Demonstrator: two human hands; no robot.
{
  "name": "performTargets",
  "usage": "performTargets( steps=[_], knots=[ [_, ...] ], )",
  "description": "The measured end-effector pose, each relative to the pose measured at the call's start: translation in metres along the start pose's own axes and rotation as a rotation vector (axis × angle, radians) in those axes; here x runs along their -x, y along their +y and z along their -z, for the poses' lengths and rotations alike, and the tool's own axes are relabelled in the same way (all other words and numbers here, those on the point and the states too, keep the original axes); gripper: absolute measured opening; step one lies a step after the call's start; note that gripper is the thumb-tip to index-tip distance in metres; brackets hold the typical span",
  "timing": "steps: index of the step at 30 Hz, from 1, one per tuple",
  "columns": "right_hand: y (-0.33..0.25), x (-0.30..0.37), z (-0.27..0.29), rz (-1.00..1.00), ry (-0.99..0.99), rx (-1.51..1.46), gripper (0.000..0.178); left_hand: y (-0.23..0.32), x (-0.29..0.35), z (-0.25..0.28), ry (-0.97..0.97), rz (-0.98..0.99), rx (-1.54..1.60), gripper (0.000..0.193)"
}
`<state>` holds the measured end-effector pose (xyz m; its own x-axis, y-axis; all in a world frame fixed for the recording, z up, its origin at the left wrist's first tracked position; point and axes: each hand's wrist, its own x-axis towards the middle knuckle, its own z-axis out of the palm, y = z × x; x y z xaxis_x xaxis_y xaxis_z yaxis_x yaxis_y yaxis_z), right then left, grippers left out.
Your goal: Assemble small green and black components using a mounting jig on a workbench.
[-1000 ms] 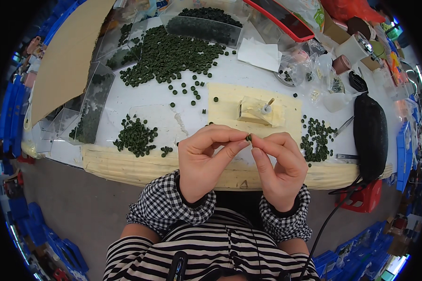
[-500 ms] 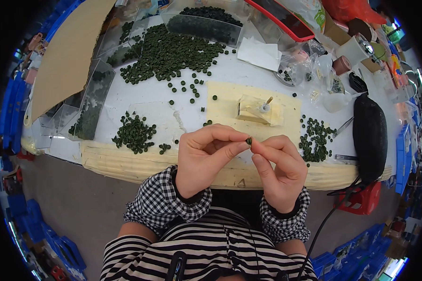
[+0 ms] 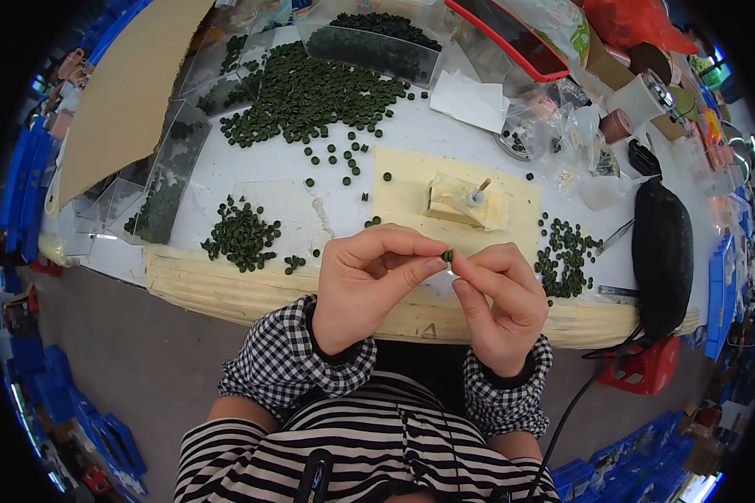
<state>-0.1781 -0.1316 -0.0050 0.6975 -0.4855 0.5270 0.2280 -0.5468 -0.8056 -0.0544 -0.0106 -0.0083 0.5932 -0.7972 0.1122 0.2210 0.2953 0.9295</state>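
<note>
Above the table's near edge my two hands meet fingertip to fingertip. A small dark green ring-shaped piece (image 3: 448,255) is pinched by the thumb and forefinger of my left hand (image 3: 369,281). My right hand (image 3: 502,293) touches the same piece from the other side, its fingers curled into a pinch; whether it holds anything else is hidden. Just beyond the hands stands a small tape-wrapped block (image 3: 466,201) with a short wooden peg on top. Loose green pieces lie in a small pile (image 3: 242,237) to the left and a scattered group (image 3: 564,256) to the right.
A large heap of green pieces (image 3: 310,92) spreads at the back left beside clear plastic bins (image 3: 373,54) and a cardboard sheet (image 3: 126,101). A red-cased phone (image 3: 512,38) lies at the back. On the right are a black pouch (image 3: 663,251), tweezers (image 3: 617,235) and plastic bags.
The green piece has turned slightly between my fingertips, and a pale glint shows just below it. My hands keep nearly the same place; the whole view has shifted a little.
</note>
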Motion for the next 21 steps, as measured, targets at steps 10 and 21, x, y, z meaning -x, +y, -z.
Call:
performTargets(
  steps=[10,21],
  knots=[
    [-0.0007,0.0027,0.001,-0.065,-0.038,-0.091,0.031,-0.003,-0.0006,0.0013,-0.005,-0.1,-0.129,0.019],
    [0.0005,0.0022,0.0003,-0.058,-0.023,-0.084,0.033,-0.0023,-0.0012,0.0005,0.007,0.012,0.018,0.016]
  ],
)
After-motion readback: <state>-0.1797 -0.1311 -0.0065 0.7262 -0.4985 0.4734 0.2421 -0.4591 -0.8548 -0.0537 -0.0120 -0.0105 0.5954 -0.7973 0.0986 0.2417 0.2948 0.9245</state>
